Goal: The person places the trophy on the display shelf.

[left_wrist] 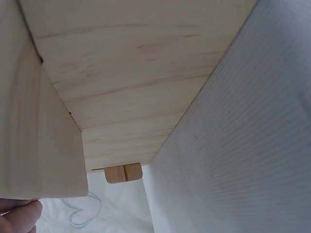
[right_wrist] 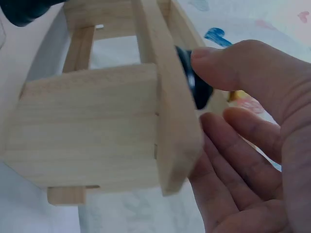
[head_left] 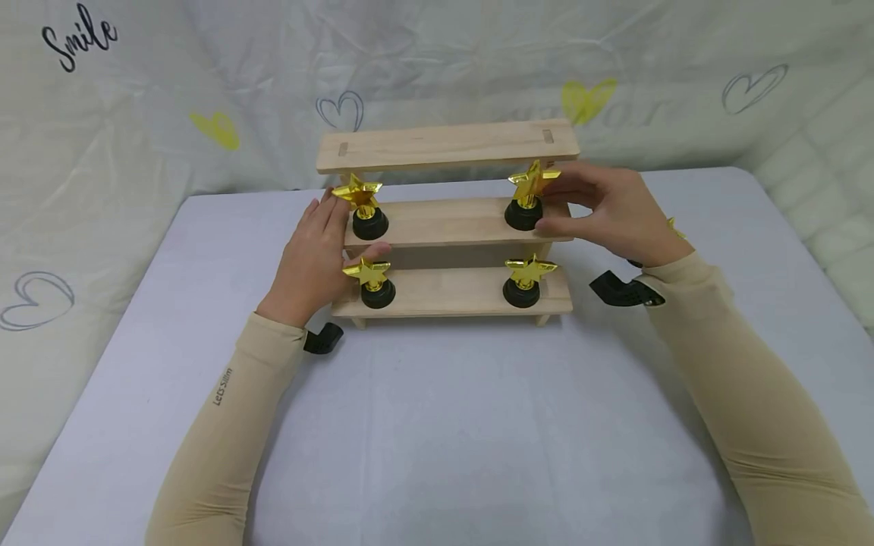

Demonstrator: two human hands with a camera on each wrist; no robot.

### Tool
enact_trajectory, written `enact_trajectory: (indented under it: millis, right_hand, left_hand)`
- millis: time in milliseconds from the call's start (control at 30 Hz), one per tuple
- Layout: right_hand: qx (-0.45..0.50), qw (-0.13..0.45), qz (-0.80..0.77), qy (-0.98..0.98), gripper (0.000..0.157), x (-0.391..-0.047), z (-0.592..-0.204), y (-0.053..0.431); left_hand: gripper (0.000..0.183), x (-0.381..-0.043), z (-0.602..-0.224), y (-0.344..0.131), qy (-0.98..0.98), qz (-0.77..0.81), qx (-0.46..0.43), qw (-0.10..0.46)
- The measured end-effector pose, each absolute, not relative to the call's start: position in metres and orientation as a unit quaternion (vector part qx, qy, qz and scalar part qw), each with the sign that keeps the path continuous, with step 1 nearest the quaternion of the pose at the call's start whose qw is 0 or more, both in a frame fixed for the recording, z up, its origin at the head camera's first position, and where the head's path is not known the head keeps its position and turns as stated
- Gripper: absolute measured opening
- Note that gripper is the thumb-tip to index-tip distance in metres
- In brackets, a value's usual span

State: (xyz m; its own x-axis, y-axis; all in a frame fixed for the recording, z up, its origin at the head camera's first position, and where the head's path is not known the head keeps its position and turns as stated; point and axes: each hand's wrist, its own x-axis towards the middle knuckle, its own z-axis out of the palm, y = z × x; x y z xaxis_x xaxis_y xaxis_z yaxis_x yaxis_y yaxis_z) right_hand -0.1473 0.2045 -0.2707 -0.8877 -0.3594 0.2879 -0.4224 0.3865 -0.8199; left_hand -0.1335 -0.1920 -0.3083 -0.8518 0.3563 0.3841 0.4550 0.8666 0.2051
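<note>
A three-tier wooden display shelf (head_left: 444, 220) stands on the table. My left hand (head_left: 314, 254) grips its left end at the middle tier, thumb in front and fingers toward the back; in the left wrist view fingertips (left_wrist: 22, 216) touch a board's edge. On the middle tier's right end, my right hand (head_left: 608, 208) pinches a gold star trophy (head_left: 526, 199), its thumb against the black base (right_wrist: 194, 80). Another star trophy (head_left: 367, 216) stands at that tier's left end. The lower tier bears a left trophy (head_left: 375, 288) and a right trophy (head_left: 523, 284).
White cloth covers the table (head_left: 437, 425). Behind it hangs a pale backdrop (head_left: 444, 53) printed with hearts. A small gold piece (head_left: 672, 224) shows behind my right wrist, mostly hidden. The top tier (head_left: 447, 144) overhangs the back of the middle one.
</note>
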Motion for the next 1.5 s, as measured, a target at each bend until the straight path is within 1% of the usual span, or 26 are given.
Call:
enact_trajectory:
  millis: [100,300,500,633,933,1067,1300,1500]
  right_hand:
    - [0.243,0.043,0.505,-0.827,0.041,-0.149,-0.269,0.209]
    - [0.243,0.076,0.500,-0.828,0.042,-0.148,-0.264,0.219]
    - [0.241,0.113,0.506,-0.820,0.034,-0.146,-0.255,0.224]
    - [0.234,0.135,0.513,-0.815,0.030,-0.143,-0.250,0.227]
    - [0.200,0.162,0.551,-0.794,0.024,-0.138,-0.240,0.237]
    - [0.183,0.178,0.569,-0.782,0.023,-0.137,-0.242,0.245]
    - [0.183,0.197,0.635,-0.724,0.021,-0.133,-0.256,0.261]
    - [0.165,0.226,0.594,-0.755,0.022,-0.131,-0.269,0.276]
  left_hand:
    - [0.083,-0.134,-0.309,-0.192,-0.950,-0.144,-0.216,0.173]
    - [0.084,-0.136,-0.312,-0.193,-0.950,-0.145,-0.216,0.173]
    - [0.083,-0.137,-0.314,-0.193,-0.946,-0.140,-0.223,0.189]
    - [0.083,-0.136,-0.314,-0.193,-0.947,-0.144,-0.221,0.185]
    - [0.083,-0.135,-0.312,-0.193,-0.948,-0.144,-0.219,0.182]
    - [0.083,-0.135,-0.311,-0.193,-0.948,-0.142,-0.218,0.184]
    - [0.082,-0.136,-0.312,-0.194,-0.948,-0.142,-0.217,0.185]
    - [0.083,-0.136,-0.312,-0.193,-0.949,-0.145,-0.213,0.181]
